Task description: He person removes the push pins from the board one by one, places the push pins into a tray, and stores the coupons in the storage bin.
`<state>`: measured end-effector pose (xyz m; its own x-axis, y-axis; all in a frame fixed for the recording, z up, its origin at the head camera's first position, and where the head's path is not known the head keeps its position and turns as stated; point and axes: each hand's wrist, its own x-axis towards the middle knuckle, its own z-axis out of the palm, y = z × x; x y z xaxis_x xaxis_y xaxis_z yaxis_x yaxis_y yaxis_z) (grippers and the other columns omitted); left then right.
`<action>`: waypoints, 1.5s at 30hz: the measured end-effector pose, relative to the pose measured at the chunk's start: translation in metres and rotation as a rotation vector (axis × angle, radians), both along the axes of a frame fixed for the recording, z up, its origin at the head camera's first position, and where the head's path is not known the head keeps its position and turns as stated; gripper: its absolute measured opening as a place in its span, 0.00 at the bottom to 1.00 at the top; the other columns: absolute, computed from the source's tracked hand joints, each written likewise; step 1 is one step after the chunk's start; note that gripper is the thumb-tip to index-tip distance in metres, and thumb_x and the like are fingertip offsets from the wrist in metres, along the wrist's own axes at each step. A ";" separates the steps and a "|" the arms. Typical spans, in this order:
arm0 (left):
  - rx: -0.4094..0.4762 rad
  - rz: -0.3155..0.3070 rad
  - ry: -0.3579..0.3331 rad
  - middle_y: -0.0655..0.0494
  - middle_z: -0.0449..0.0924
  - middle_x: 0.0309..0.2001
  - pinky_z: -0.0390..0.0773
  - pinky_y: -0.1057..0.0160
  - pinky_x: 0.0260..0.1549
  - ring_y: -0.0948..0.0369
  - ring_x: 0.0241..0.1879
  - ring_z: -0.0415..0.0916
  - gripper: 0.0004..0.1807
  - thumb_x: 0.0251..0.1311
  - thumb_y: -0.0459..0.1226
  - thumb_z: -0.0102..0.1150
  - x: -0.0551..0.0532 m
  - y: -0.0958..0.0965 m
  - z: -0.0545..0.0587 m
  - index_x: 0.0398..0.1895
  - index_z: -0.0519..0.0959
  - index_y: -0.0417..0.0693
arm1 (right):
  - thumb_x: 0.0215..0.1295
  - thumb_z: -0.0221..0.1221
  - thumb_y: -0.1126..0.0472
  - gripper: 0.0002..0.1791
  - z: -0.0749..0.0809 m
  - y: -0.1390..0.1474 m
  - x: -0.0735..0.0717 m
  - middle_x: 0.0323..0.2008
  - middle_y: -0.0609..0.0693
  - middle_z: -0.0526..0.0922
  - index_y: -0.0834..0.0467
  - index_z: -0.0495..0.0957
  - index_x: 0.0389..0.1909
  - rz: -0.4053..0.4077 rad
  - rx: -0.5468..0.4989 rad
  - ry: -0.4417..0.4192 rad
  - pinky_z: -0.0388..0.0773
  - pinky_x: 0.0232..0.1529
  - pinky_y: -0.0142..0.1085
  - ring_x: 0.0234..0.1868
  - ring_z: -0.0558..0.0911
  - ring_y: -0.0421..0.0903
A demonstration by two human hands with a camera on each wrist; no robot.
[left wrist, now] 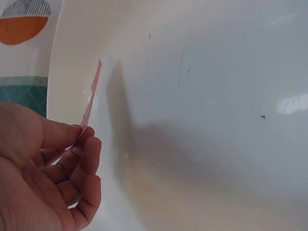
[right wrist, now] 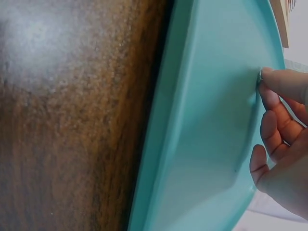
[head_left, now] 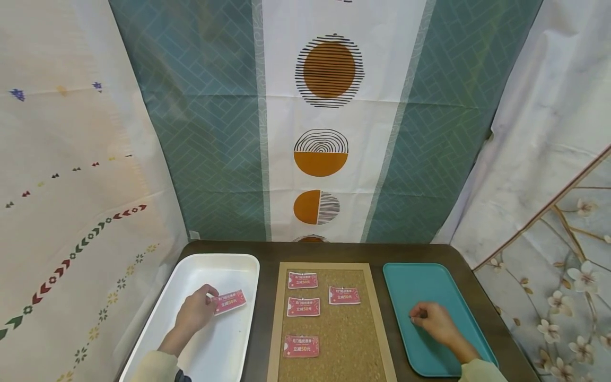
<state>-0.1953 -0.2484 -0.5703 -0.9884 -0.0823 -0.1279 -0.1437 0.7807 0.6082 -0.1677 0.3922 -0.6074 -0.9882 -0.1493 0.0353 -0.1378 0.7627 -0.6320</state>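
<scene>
Over the white tray (head_left: 219, 261), my left hand (head_left: 194, 312) pinches a pink coupon (head_left: 230, 302) between thumb and forefinger. The left wrist view shows that coupon (left wrist: 91, 96) nearly edge-on, above the tray's white floor. My right hand (head_left: 436, 322) is over the teal tray (head_left: 410, 276). Its thumb and forefinger pinch a small shiny pin (right wrist: 260, 76), mostly hidden by the fingertips. Between the trays lies a cork board (head_left: 350, 339) with a light wooden frame. Several pink coupons are on it, three down the left side and one coupon (head_left: 344, 296) at the upper right.
Both trays and the board rest on a dark wooden table (head_left: 272, 252). A patterned curtain (head_left: 215, 159) hangs behind the table's far edge, with pale printed cloths (head_left: 71, 132) at the left and right. The tray rims are raised.
</scene>
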 end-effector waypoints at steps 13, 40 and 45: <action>-0.004 0.027 -0.111 0.44 0.82 0.41 0.79 0.57 0.32 0.53 0.37 0.80 0.13 0.70 0.34 0.61 -0.001 0.002 -0.004 0.53 0.80 0.37 | 0.56 0.72 0.71 0.07 -0.003 -0.004 0.000 0.26 0.43 0.86 0.57 0.86 0.31 -0.008 -0.003 0.026 0.77 0.32 0.32 0.28 0.79 0.31; 0.017 0.019 0.061 0.36 0.83 0.51 0.83 0.38 0.48 0.39 0.51 0.82 0.17 0.67 0.36 0.66 0.000 0.025 0.002 0.54 0.80 0.36 | 0.60 0.73 0.67 0.06 0.012 -0.016 -0.009 0.29 0.42 0.84 0.55 0.86 0.33 -0.066 0.029 0.076 0.73 0.30 0.33 0.29 0.75 0.32; 0.037 0.025 0.114 0.38 0.84 0.51 0.82 0.38 0.48 0.39 0.51 0.83 0.16 0.66 0.34 0.66 -0.001 0.042 0.004 0.55 0.80 0.37 | 0.62 0.72 0.67 0.05 0.012 -0.024 -0.011 0.29 0.42 0.84 0.55 0.87 0.34 -0.036 0.023 0.100 0.73 0.31 0.33 0.29 0.74 0.32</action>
